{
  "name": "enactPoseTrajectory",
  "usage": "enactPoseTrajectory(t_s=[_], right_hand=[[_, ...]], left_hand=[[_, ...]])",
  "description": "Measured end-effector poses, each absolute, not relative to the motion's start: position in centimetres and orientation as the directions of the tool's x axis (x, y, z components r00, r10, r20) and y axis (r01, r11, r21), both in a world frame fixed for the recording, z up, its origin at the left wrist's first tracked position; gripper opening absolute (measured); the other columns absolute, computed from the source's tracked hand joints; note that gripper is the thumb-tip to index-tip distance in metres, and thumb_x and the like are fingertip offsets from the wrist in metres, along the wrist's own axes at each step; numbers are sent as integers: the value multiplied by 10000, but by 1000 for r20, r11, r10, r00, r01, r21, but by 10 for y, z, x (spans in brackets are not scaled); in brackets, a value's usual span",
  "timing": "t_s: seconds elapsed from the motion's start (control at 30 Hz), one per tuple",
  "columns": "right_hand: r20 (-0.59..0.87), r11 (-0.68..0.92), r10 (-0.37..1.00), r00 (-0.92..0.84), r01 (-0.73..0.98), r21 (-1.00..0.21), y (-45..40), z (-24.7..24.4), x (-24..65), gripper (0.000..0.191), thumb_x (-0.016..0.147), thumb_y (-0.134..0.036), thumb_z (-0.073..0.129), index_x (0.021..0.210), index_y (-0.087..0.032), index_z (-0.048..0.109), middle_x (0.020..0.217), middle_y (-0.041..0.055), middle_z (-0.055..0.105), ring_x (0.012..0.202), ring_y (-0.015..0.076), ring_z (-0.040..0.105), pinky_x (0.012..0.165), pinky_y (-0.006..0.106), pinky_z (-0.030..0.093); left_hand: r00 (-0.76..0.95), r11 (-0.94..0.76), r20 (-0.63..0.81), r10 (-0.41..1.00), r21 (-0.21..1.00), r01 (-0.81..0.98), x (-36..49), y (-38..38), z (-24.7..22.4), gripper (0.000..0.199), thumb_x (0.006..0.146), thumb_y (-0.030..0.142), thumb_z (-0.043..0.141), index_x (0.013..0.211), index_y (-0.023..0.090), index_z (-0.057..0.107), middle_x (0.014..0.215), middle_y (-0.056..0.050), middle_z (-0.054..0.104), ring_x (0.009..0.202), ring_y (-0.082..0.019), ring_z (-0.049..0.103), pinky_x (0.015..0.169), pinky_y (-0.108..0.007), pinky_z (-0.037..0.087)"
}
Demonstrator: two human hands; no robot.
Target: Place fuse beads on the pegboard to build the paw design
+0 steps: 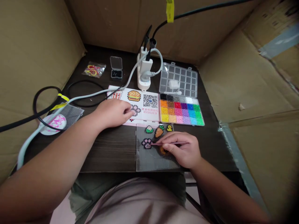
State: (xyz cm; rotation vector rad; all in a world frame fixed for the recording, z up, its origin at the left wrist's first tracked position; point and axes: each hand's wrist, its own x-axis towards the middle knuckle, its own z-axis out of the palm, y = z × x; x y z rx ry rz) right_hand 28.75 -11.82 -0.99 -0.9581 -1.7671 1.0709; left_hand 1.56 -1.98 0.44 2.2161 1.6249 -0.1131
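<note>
My right hand [183, 148] pinches thin pink tweezers [167, 143], whose tips reach a pink and black paw-shaped bead figure [147, 143] on a clear pegboard [146, 161]. Above and beside the paw on this board are a carrot figure [159, 131], a green and white figure [149, 129] and a yellow duck [169, 128]. An orange figure is partly hidden under my right hand. My left hand [114, 113] rests on a printed pattern sheet [147, 117], fingers curled beside the printed paw; what they hold, if anything, is hidden.
A sorted bead box [182, 109] lies right of the sheet, its clear lid [178, 80] behind. A power strip [143, 71] with cables stands at the back. Further left are a small black-bead box [116, 73], a plastic bag [94, 70] and a round pink-white plate [53, 124].
</note>
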Motion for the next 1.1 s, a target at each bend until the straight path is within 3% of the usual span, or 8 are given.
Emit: enactPoseTrajectory(t_s=[0.37,0.87,1.1], right_hand=[[301,392,862,-408,159,-906,-118,-16,285,80,888,-125,812,839,-184,833,839,97,861,740,186,836,711,238,668],[258,361,873,-415,192,-912,-118,-14,285,89,907,-217,820,822,-201,839,842,99,862,722,206,836,698,284,686],[286,384,859,-425,165,-908,-118,-15,286,62,891,-154,823,851,-198,844,851,89,865,740,192,837,702,253,673]], left_hand=[[333,-271,-292,897,232,934,16,-19,5,402,935,578,456,760,258,625,746,-63,676,706,-241,565,638,-364,322],[335,-280,-285,898,215,935,15,-20,6,409,957,561,484,786,243,676,795,-75,738,753,-238,630,624,-353,332],[342,-281,-278,898,238,930,15,-20,5,403,951,558,482,761,243,646,770,-72,714,722,-236,601,625,-361,328]])
